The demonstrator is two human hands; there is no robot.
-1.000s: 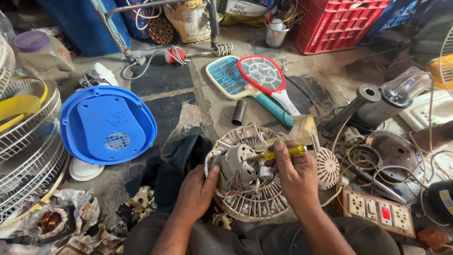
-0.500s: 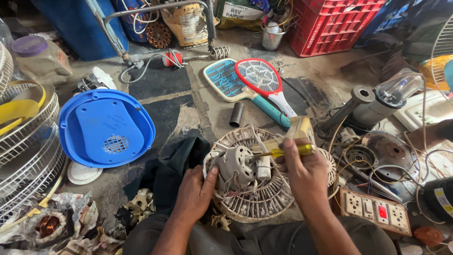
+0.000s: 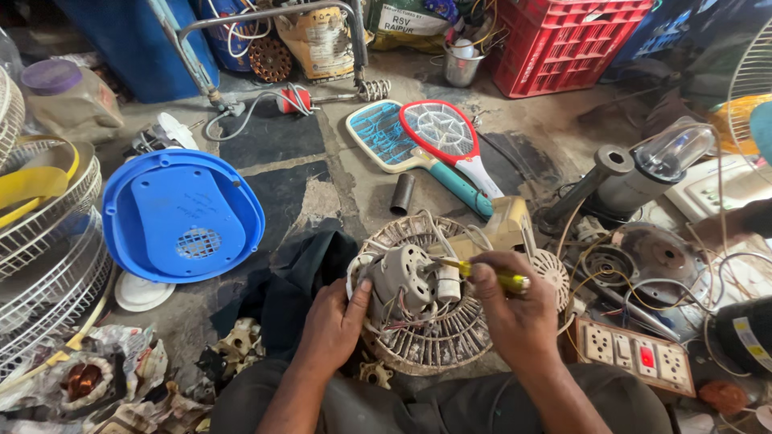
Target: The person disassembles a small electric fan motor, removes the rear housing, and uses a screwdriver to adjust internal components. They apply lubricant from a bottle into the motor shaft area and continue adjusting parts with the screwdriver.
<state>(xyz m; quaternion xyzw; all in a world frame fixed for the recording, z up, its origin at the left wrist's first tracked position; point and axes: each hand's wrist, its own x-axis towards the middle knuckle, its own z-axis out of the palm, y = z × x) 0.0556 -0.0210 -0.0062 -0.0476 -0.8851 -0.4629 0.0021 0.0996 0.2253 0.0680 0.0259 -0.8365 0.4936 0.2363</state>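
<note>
- Left hand (image 3: 336, 321) clasps the small grey metal fan motor (image 3: 400, 279), sitting in the round beige plastic fan grille (image 3: 418, 345).
- Right hand (image 3: 515, 309) pinches the yellow-handled screwdriver (image 3: 474, 271); its tip meets the motor just right of the left thumb.

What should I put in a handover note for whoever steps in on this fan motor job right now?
Left hand: steadying the small grey fan motor, thumb on its casing.
Right hand: gripping a yellow-handled screwdriver, tip at the motor beside the white capacitor.
The motor sits on the round beige fan grille on the floor, loose wires trailing beneath it.
Done: motor exposed, no blade on it.
Left: cannot tell which screws are out; check before going on.
Nearby: blue fan cover to the left.
</note>
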